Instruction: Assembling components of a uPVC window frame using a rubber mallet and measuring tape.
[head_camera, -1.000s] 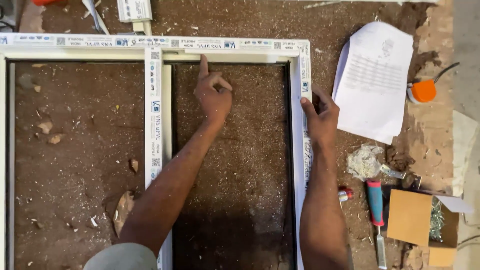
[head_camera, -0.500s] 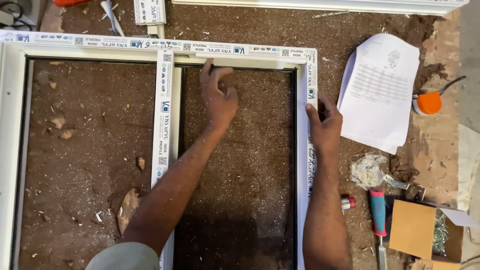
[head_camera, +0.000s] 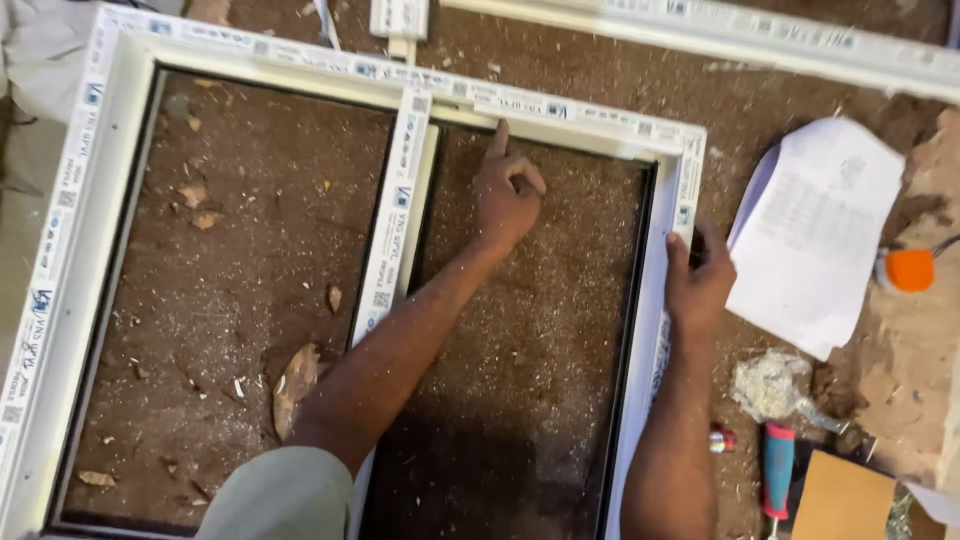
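Observation:
A white plastic window frame (head_camera: 95, 180) with a middle upright bar (head_camera: 395, 225) lies flat on a brown, dusty surface. My left hand (head_camera: 505, 195) is inside the right opening; its index finger points up and touches the inner edge of the top rail (head_camera: 575, 118), the other fingers curled, nothing held. My right hand (head_camera: 698, 282) grips the frame's right rail (head_camera: 668, 240) near its upper corner, with fingers wrapped over the outer edge.
A white sheet of paper (head_camera: 815, 235) lies right of the frame, with an orange round object (head_camera: 908, 270) beyond it. A red-and-blue handled tool (head_camera: 777, 470), a clump of crumpled plastic (head_camera: 768, 385) and brown cardboard (head_camera: 845, 498) sit at lower right. Another white profile (head_camera: 760, 40) runs along the top.
The view has shifted and tilted, so the frame sits lower and rotated. My left index finger stays at the top rail; my right hand keeps hold of the right rail.

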